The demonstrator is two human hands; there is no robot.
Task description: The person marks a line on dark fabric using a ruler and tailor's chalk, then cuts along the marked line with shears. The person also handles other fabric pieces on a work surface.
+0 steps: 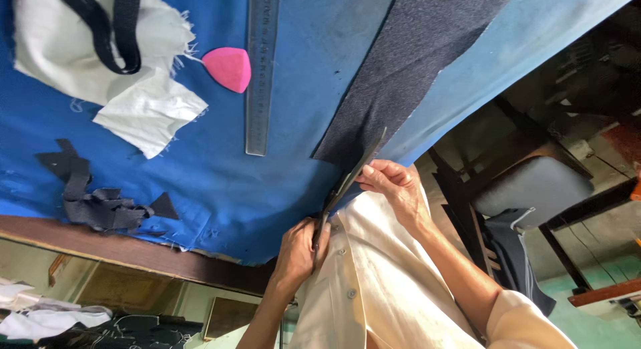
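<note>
A strip of dark grey fabric (407, 62) lies slantwise on the blue cloth-covered table (287, 182), its lower end at the table's edge. Dark scissors (354, 172) point up into that end. My left hand (299, 250) is shut on the scissors' handles just below the table edge. My right hand (394, 189) pinches the fabric's edge right beside the blades. A cream buttoned shirt (374, 282) hangs below both hands.
A clear ruler (260, 68) lies along the table, with pink tailor's chalk (228, 68) next to it. White cloth pieces with a black strap (100, 48) and dark fabric scraps (100, 205) lie to the left. A padded chair (534, 185) stands at the right.
</note>
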